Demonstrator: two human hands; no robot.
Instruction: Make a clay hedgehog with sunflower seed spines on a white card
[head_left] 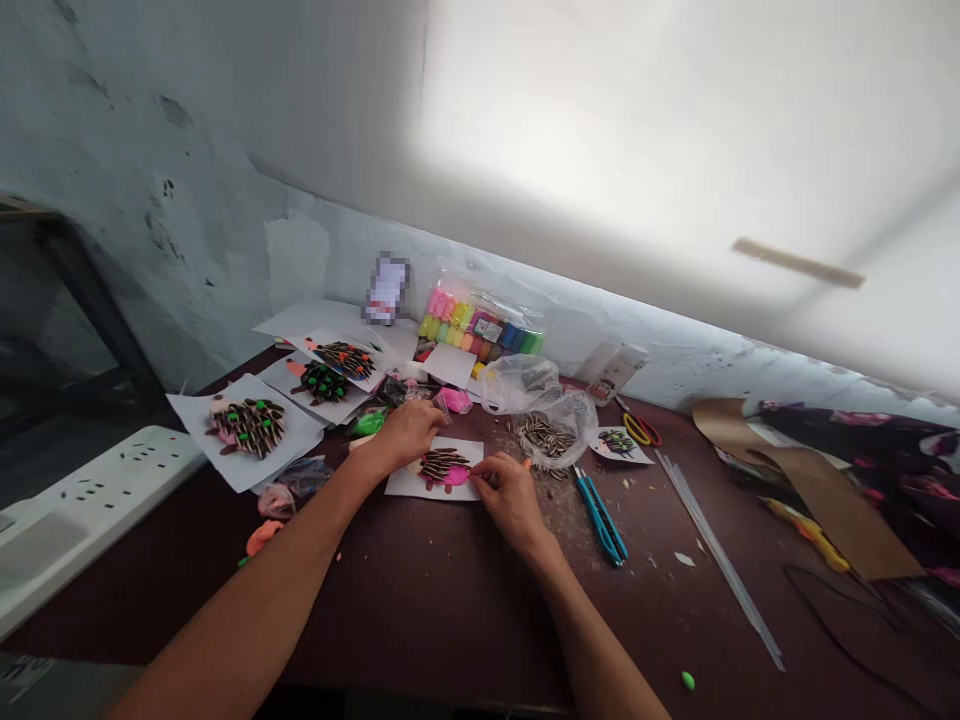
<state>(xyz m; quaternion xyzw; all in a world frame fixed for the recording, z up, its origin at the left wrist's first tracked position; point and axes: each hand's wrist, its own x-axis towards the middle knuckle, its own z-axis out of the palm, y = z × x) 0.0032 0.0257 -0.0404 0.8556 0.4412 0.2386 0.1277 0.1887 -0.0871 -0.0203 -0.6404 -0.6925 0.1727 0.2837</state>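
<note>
A small white card (405,484) lies on the table, bearing a hedgehog figure with a pink clay (456,477) face and sunflower-seed spines (439,463). My left hand (409,432) hovers over the card's upper left corner, fingers curled together; what they hold, if anything, is hidden. At the card's right edge, my right hand (511,497) has thumb and forefinger pinched beside the pink face; anything between them is too small to name. Just behind my left fingers sits a lump of bright pink clay (454,400). A plastic bag of sunflower seeds (546,437) lies beyond my right hand.
Finished-looking seed hedgehogs on paper (251,428) lie at left, near a white power strip (97,490). Coloured clay packs (480,325) lean on the wall. Right of my hand are a teal utility knife (601,515), scissors (641,430), glue sticks (720,555) and a yellow glue gun (806,532).
</note>
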